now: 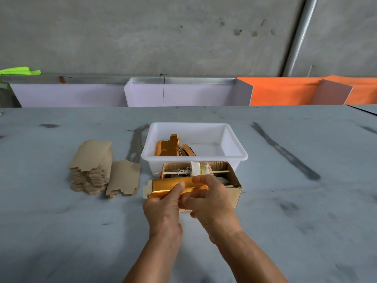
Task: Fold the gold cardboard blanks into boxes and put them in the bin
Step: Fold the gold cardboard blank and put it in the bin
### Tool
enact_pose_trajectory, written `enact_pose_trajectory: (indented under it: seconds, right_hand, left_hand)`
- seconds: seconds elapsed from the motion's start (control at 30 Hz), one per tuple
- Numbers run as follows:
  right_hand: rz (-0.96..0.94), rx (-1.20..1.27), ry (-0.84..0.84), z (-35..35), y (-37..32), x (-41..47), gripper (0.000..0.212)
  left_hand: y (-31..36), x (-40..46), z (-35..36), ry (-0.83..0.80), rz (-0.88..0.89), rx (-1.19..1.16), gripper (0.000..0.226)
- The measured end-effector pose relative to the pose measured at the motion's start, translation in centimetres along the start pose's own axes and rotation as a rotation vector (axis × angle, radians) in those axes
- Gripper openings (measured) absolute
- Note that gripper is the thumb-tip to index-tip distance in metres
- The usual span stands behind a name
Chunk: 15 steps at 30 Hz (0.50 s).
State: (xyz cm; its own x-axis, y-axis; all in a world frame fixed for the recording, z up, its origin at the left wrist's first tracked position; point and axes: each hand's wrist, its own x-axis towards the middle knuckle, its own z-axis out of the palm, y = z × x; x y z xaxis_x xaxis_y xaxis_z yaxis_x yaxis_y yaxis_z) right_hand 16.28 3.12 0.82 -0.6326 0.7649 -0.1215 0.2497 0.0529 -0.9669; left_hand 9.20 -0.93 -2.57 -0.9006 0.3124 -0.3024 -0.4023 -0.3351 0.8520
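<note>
A person's left hand [163,207] and right hand [212,203] pinch 1 gold cardboard blank [173,187], part-folded, just above the grey table [61,231], near the white bin [234,152]; fingers curl tight round it; the card looks light, stiff, slick-faced, best held along its creased edges.

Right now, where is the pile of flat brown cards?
In the head view, the stack of cardboard blanks sits on the grey table, to the left of the white bin.
</note>
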Motion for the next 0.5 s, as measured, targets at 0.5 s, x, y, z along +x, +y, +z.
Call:
enact_pose_trajectory:
  seconds: [0.5]
  right_hand:
    - [-0.024, 0.503, 0.222, 1.6, 1.3, -1.3, 0.031]
  left_hand:
    - [1.4, 0.3, 0.7, -0.042, -0.17, -0.107, 0.044]
